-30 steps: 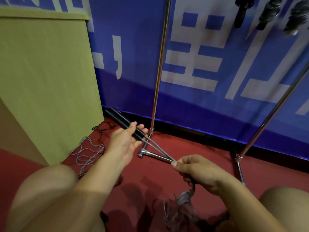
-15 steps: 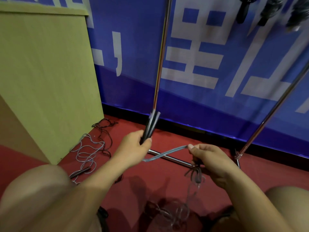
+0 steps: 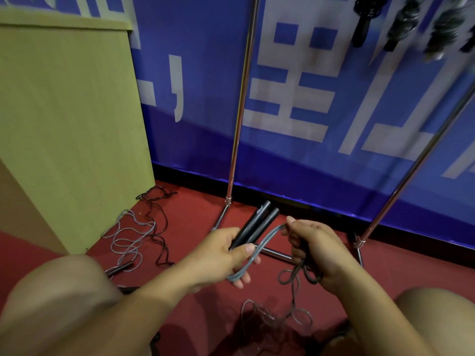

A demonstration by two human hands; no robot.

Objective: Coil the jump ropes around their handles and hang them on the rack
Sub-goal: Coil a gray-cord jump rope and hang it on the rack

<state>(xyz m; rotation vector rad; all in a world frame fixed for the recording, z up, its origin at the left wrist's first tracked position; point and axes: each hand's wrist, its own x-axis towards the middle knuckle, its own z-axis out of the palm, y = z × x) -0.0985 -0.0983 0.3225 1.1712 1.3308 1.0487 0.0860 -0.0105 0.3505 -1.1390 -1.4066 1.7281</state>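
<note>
Head view: left hand (image 3: 221, 249) gripped the two black handles (image 3: 257, 226), now tilted up toward the right instead of standing nearly upright as before. Right hand (image 3: 317, 249) pinched the grey rope (image 3: 267, 241), raised closer to handles than half a second earlier. Rack (image 3: 240, 111) behind, against blue banner (image 3: 334, 163).

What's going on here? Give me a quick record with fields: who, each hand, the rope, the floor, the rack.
Who: a crouching person, seen from a head camera
Left hand: grips two black handles held together
Right hand: pinches the grey rope in a loop beside the handles
Rope's loose end: trails in tangles on the red floor
Other ropes: grey and black ones lying uncoiled by the yellow-green box
Rack: metal poles against the blue banner; coiled ropes already hang up top
</note>
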